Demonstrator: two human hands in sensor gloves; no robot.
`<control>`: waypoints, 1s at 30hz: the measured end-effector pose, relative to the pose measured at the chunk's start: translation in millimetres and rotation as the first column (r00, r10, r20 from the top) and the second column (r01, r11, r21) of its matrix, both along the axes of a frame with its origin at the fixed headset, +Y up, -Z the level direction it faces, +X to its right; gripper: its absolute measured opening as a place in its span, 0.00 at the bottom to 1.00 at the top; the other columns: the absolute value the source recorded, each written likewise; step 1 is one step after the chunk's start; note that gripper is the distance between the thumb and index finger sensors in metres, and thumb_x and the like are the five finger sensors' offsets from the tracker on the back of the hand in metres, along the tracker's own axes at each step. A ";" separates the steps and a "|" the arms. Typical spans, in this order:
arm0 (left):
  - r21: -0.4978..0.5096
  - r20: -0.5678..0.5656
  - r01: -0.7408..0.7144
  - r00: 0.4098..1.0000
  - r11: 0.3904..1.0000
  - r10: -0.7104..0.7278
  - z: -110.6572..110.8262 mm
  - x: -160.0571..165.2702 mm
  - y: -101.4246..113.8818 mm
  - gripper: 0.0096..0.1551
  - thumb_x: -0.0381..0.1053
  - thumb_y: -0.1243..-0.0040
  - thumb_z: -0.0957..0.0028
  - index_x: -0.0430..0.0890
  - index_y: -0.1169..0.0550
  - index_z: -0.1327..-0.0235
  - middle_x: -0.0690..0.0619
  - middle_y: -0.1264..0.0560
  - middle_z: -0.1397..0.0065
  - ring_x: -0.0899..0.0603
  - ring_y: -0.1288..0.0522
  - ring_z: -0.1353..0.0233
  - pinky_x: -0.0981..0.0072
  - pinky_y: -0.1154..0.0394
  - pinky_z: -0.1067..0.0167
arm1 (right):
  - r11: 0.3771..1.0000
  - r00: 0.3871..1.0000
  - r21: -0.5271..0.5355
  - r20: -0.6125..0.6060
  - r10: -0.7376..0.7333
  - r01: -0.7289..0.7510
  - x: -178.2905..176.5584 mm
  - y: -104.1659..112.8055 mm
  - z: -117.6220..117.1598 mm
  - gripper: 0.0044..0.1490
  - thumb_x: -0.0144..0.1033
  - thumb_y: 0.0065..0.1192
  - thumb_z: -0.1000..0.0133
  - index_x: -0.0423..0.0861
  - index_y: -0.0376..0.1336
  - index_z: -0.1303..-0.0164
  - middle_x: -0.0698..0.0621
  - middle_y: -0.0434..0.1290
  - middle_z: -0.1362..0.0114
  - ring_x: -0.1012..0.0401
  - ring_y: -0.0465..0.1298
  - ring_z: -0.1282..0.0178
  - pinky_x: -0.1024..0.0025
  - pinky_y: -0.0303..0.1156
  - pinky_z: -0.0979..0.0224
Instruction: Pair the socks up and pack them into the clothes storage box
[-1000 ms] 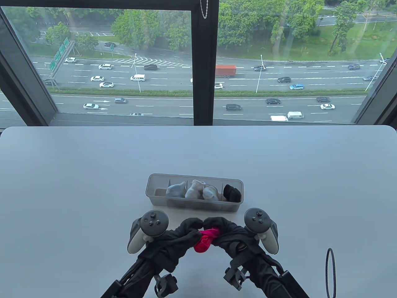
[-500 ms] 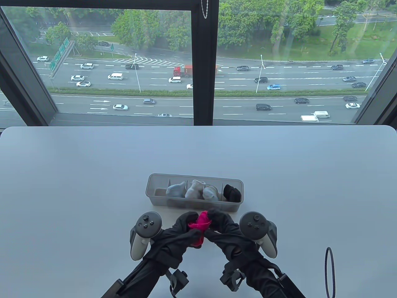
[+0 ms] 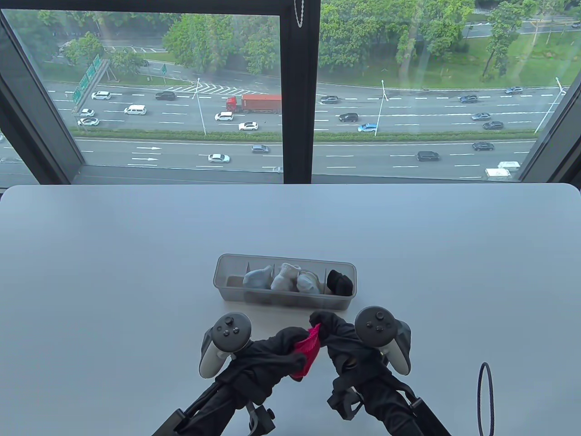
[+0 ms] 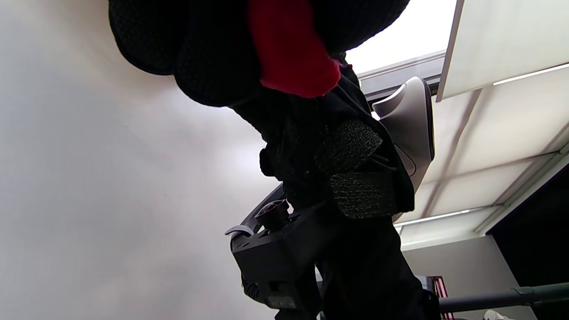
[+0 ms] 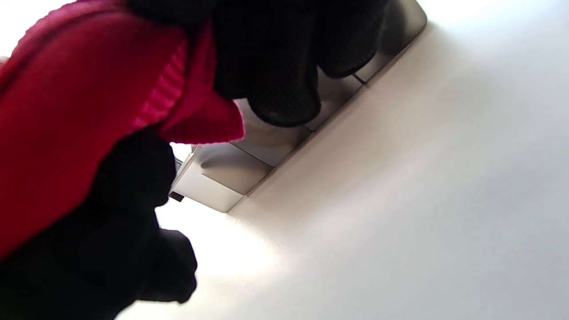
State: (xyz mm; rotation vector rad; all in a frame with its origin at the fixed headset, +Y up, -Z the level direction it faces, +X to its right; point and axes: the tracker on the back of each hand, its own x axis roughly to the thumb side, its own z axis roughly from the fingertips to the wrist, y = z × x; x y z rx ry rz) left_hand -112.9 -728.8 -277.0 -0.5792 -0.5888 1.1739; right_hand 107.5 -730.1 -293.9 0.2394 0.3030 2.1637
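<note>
Pink sock (image 3: 306,356) hangs between both hands near the box (image 3: 284,282): right hand (image 3: 338,338) fingers pinch its cuff, left hand (image 3: 277,356) fingers curl round its body.

Daylight came from the window (image 3: 181,91) at 12 o'clock, flat and soft across the worktop (image 3: 113,254), with faint shadows. My wrist views were blurred up close, the sock (image 5: 66,115) out of focus; the worktop glared white at 9 o'clock.
</note>
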 end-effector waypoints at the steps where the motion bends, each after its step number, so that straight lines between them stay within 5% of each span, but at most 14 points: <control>1: -0.032 0.086 0.037 0.996 0.999 -0.034 1.9 4.8 -2.7 0.34 0.44 0.44 0.42 0.37 0.37 0.24 0.29 0.26 0.37 0.40 0.17 0.48 0.38 0.23 0.36 | 0.999 0.998 -0.020 -0.051 -0.029 0.028 -2.9 1.9 -0.2 0.26 0.39 0.51 0.46 0.63 0.60 0.36 0.55 0.73 0.35 0.57 0.78 0.35 0.53 0.67 0.20; 6: 0.005 0.174 0.245 0.955 0.970 -0.242 4.3 10.2 -6.7 0.29 0.43 0.46 0.40 0.40 0.36 0.26 0.27 0.27 0.37 0.38 0.18 0.48 0.35 0.26 0.36 | 0.997 0.980 -0.071 -0.197 -0.025 0.011 -13.3 -3.1 1.5 0.26 0.38 0.53 0.48 0.61 0.63 0.38 0.56 0.72 0.33 0.56 0.75 0.29 0.45 0.58 0.17; 9: 0.067 0.055 0.304 0.950 0.950 -0.308 -0.3 1.8 -3.8 0.23 0.45 0.46 0.39 0.46 0.33 0.31 0.29 0.28 0.35 0.36 0.19 0.46 0.33 0.28 0.35 | 0.980 0.969 -0.178 -0.216 -0.122 0.084 -13.9 -8.0 -2.4 0.26 0.37 0.52 0.47 0.58 0.63 0.37 0.51 0.67 0.28 0.50 0.67 0.24 0.42 0.55 0.18; 13: 0.059 -0.192 0.192 0.965 0.980 -0.178 -10.6 -24.0 3.3 0.20 0.49 0.49 0.38 0.44 0.29 0.37 0.28 0.29 0.31 0.30 0.21 0.37 0.30 0.30 0.33 | 0.985 0.965 -0.169 -0.247 -0.082 0.041 -7.2 -3.7 -4.7 0.26 0.39 0.51 0.47 0.55 0.63 0.37 0.48 0.63 0.26 0.47 0.64 0.22 0.41 0.53 0.18; 17: 0.091 -0.224 0.190 0.960 0.978 -0.166 -9.5 -26.0 2.9 0.20 0.45 0.49 0.38 0.42 0.31 0.35 0.28 0.28 0.32 0.32 0.20 0.37 0.32 0.28 0.34 | 0.985 0.977 -0.169 -0.206 -0.060 0.024 -13.5 -6.4 -4.4 0.27 0.42 0.49 0.45 0.57 0.58 0.34 0.47 0.63 0.26 0.46 0.66 0.24 0.43 0.55 0.18; 19: 0.108 -0.202 0.231 0.957 0.967 -0.206 -7.4 -22.6 6.1 0.22 0.40 0.49 0.39 0.44 0.36 0.32 0.31 0.33 0.27 0.31 0.26 0.30 0.29 0.34 0.30 | 0.989 0.998 -0.140 -0.051 -0.045 0.037 -8.5 -9.8 -3.9 0.35 0.48 0.55 0.47 0.55 0.53 0.28 0.46 0.64 0.24 0.48 0.70 0.27 0.46 0.60 0.20; 24: 0.170 -0.264 0.196 0.953 0.966 -0.147 -6.0 -19.9 9.9 0.32 0.35 0.47 0.40 0.48 0.43 0.25 0.40 0.33 0.27 0.33 0.31 0.26 0.29 0.36 0.29 | 0.976 0.971 -0.207 -0.209 -0.112 0.068 -15.7 -13.9 -0.7 0.51 0.60 0.61 0.57 0.44 0.57 0.27 0.39 0.70 0.28 0.45 0.75 0.33 0.44 0.65 0.25; 30: 0.136 -0.443 0.211 0.887 0.968 -0.132 -6.5 -31.2 11.4 0.25 0.42 0.48 0.38 0.39 0.31 0.29 0.40 0.21 0.39 0.35 0.20 0.40 0.34 0.28 0.35 | 0.964 0.965 -0.210 -0.170 -0.201 0.164 -22.3 -13.9 2.1 0.31 0.43 0.66 0.45 0.57 0.59 0.31 0.48 0.67 0.25 0.52 0.74 0.29 0.49 0.66 0.22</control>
